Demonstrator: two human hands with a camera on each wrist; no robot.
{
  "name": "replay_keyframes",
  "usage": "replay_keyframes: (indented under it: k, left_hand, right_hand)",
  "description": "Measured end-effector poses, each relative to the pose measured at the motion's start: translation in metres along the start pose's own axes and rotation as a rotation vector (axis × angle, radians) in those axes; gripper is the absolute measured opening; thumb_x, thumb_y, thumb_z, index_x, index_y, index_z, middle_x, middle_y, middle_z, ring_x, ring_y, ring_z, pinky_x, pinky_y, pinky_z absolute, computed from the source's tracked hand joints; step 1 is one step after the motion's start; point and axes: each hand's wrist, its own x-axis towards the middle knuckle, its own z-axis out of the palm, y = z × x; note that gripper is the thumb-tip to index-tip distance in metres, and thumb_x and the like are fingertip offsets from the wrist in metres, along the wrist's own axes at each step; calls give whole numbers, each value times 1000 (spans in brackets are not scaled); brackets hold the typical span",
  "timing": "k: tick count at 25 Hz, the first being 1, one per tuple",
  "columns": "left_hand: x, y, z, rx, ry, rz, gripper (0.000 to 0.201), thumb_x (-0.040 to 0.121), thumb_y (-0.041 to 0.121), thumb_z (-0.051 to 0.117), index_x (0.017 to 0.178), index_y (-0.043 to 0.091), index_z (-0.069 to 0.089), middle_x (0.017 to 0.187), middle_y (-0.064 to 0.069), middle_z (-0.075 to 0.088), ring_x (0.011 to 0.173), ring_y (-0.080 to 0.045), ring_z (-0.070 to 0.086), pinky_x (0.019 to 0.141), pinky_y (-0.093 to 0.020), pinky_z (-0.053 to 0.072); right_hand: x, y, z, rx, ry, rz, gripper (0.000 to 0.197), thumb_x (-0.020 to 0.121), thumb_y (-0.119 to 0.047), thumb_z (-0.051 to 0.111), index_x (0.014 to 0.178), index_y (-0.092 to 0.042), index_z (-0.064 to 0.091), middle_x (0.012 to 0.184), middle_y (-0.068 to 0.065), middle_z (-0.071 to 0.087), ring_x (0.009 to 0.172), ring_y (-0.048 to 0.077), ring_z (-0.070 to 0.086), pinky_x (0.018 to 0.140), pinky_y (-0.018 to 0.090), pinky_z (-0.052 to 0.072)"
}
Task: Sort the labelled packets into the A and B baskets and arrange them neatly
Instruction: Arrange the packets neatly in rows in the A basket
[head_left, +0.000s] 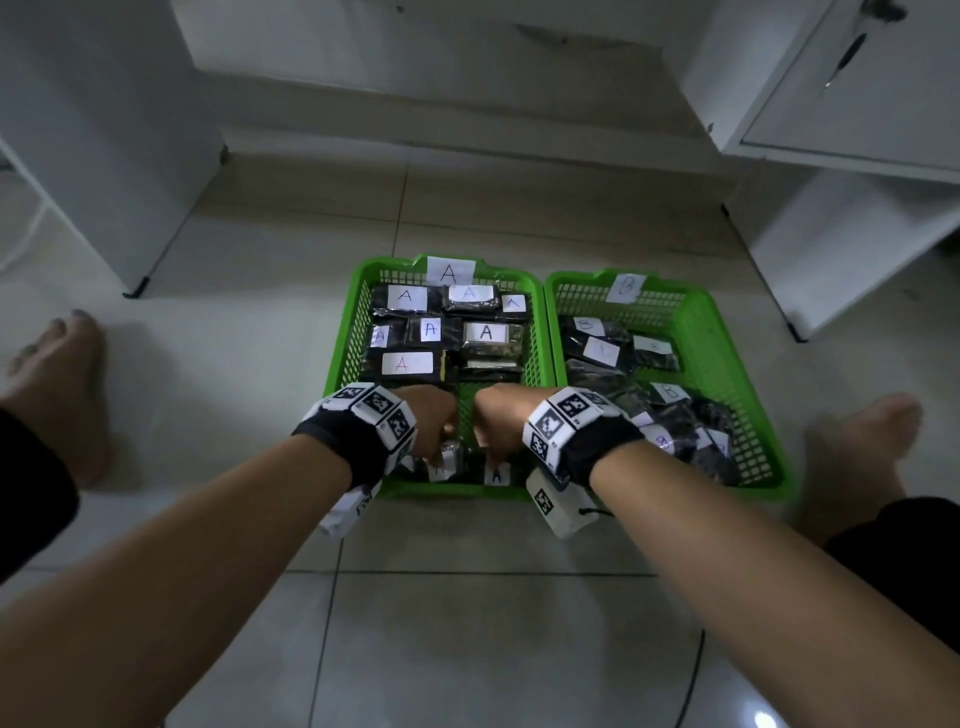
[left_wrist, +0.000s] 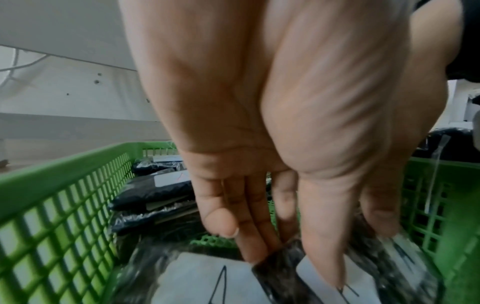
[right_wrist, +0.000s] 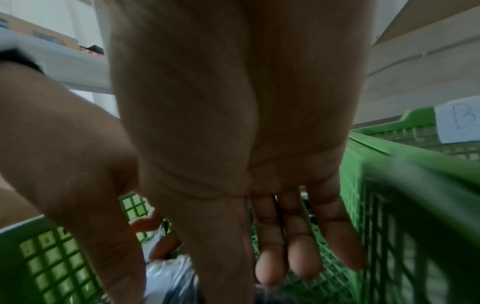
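Two green baskets stand side by side on the floor: basket A (head_left: 343, 358) on the left and basket B (head_left: 727, 353) on the right. Black packets with white A labels (head_left: 407, 362) lie in rows in basket A, while B packets (head_left: 602, 351) lie loosely in basket B. Both hands reach into the near end of basket A. My left hand (head_left: 441, 457) (left_wrist: 285, 265) pinches an A packet (left_wrist: 280, 273) between thumb and fingers. My right hand (head_left: 491, 452) (right_wrist: 246, 277) holds a neighbouring A packet (head_left: 497, 474), with the thumb on its front. Its grip is mostly hidden.
Bare feet rest on the tiles left (head_left: 57, 374) and right (head_left: 852, 452) of the baskets. White cabinets (head_left: 104, 130) (head_left: 857, 104) stand behind on both sides. A thin cable (head_left: 693, 675) runs across the near floor.
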Motion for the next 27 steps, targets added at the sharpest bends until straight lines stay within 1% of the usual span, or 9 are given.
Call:
replay_keyframes:
  k: [4,8,10,12,15,17,19,24,27]
  left_hand:
    - [-4,-7,1,-118,36,24,29,80,26,78,108,18,71,106,2,69,99,-16,63,83,-26,49]
    - [-12,-27,-14,-418,57,68,11,82,34,76,88,30,67,87,17,64,82,-4,59,71,-22,43]
    - [-19,-42,-26,-529,109,70,7,89,31,68,96,29,66,87,13,64,79,-5,59,69,-21,44]
    - [-23,-63,-37,-542,261,43,17,96,25,58,111,24,65,98,8,64,86,-8,60,70,-20,43]
    - [-16,-94,-51,-422,538,-75,24,99,21,52,119,25,65,103,4,66,85,-13,64,73,-20,47]
    - [-3,-107,-56,-270,620,-155,23,99,25,53,115,33,67,97,14,64,89,-13,59,89,-29,36]
    - [11,-114,-57,-149,659,-199,18,97,29,54,108,37,66,91,22,60,94,-12,55,92,-33,25]
    - [28,-128,-46,-57,711,-202,13,93,27,57,100,31,67,104,14,64,104,-15,57,94,-34,29]
    - [25,-124,-49,-12,765,-188,16,87,28,65,101,32,69,115,13,63,107,-13,57,100,-35,27]
  right_hand:
    - [-3,15,-16,165,30,17,19,93,-13,66,109,-6,72,106,8,69,81,18,58,66,28,46]
    - [-6,39,-42,464,227,55,28,101,-7,48,121,-2,67,95,4,59,71,11,51,60,17,43]
    - [-4,47,-48,545,309,42,28,100,-20,54,115,-1,69,98,8,63,80,19,56,74,27,47]
    - [0,51,-49,700,335,77,33,90,-35,64,110,-8,67,105,10,66,92,25,61,84,39,50]
    - [5,47,-49,684,317,118,51,85,-40,71,124,-18,46,110,0,58,99,18,59,74,34,48]
    - [11,41,-47,680,347,106,65,84,-38,77,129,-17,36,112,-3,54,101,16,57,74,31,46]
    - [19,36,-46,671,398,105,70,81,-37,81,131,-15,39,117,0,54,103,19,58,81,34,49]
    - [44,29,-51,440,631,68,63,67,-45,89,116,-20,61,111,-5,53,100,15,51,79,27,38]
    - [58,19,-57,400,724,46,54,67,-29,91,114,-20,66,109,-5,59,104,16,54,80,24,37]
